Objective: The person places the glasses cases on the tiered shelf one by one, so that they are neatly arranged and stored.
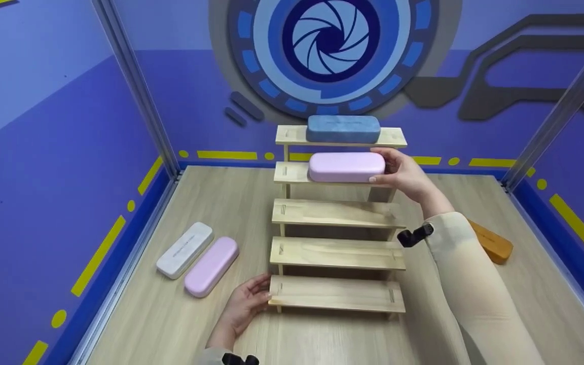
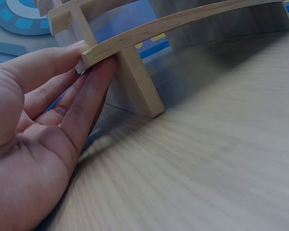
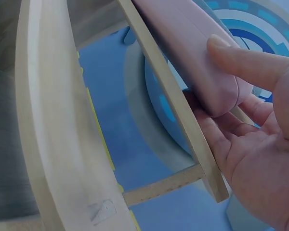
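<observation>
The wooden stand is the biggest thing on the worktop. It has five flat steps, pale and bare, with thin legs.

The pink case is long, smooth and a bit shiny, with round corners. It is at the second step from the top, but I can't tell if all of its bottom touches. Above it, a blue case sits on the top step.

The right hand pinches the pink case by its right end. The left hand pinches the left end of the lowest step.

Only the right wrist view shows a thin line along the pink case's side. Only the left wrist view shows fingers tucked under the lowest step. Only the head view shows the orange case.
</observation>
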Motion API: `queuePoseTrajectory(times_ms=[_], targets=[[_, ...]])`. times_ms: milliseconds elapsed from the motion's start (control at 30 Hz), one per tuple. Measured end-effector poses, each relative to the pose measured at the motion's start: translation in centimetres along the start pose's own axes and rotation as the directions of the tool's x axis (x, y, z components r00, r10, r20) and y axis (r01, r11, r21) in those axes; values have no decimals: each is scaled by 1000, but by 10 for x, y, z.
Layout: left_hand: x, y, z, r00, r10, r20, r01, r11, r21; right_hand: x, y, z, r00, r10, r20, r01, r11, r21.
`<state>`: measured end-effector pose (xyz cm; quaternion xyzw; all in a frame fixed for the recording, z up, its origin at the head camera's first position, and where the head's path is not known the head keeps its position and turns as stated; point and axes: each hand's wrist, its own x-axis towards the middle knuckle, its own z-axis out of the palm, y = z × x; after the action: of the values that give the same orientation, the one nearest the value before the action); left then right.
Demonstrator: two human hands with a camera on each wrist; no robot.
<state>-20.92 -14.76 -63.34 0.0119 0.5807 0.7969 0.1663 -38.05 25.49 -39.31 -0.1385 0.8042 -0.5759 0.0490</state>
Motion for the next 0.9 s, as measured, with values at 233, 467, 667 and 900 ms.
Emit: queuePoseTrajectory(times_ms=[233, 467, 667, 900], targets=[[0, 0, -1, 1000, -7, 8, 7, 1000, 9, 1, 0, -1, 1000, -10, 0, 10, 997, -78], [0, 0, -1, 1000, -5, 4, 5, 1000, 3, 1, 2, -1, 1000, 3, 9, -2, 997, -83], [1, -1, -1, 1000, -3, 0, 3, 1000, 4, 2, 1, -1, 1000, 22, 20, -20, 994, -103], [1, -2, -2, 1000, -2, 4, 2, 1000, 2, 1, 2, -1, 999, 23, 39, -18, 990, -139]])
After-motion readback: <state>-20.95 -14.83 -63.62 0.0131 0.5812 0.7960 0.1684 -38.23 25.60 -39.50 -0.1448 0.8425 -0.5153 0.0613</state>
